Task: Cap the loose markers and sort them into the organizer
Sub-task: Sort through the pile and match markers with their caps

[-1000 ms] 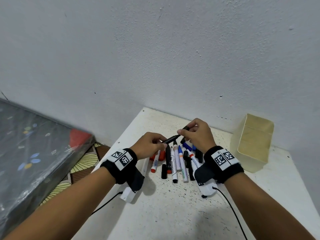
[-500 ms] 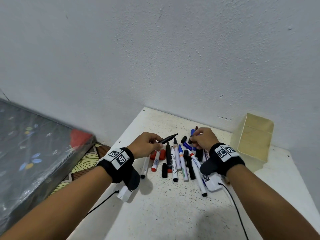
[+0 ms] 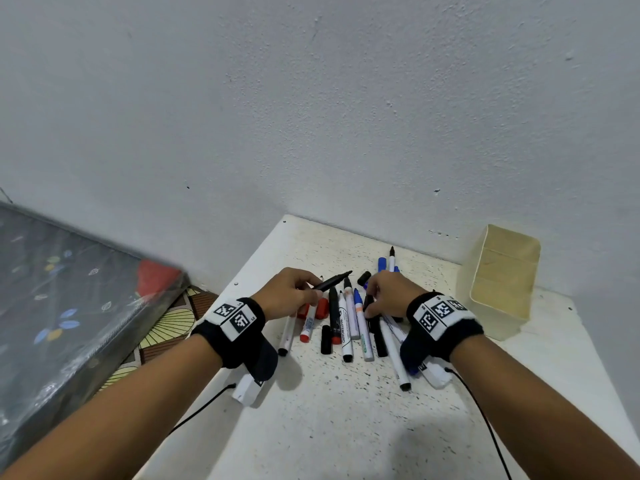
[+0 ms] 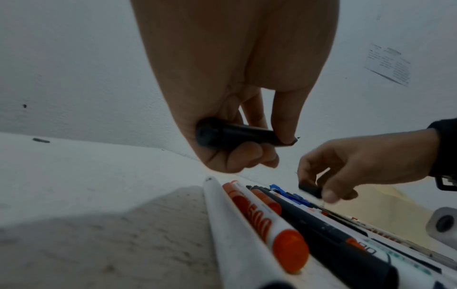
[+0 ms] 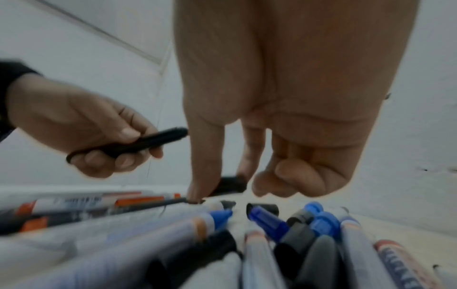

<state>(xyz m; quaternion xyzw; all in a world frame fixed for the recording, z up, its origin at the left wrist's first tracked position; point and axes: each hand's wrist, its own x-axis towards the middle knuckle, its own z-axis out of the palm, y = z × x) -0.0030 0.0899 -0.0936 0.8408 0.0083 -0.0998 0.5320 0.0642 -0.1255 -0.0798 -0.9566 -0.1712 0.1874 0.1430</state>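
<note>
Left hand (image 3: 289,296) gripping slim black uncapped marker (image 3: 333,281) above bench (image 3: 346,427) | right hand (image 4: 351,170) pinching short black cap (image 4: 309,189) among heaped markers | risk: mismatched cap failing to seat, nib drying.

A white, black-speckled worktop (image 3: 346,420) carries a heap of loose markers (image 3: 349,320) and caps near its middle. A pale yellow organizer (image 3: 502,271) stands at its far right corner, against the wall.
</note>
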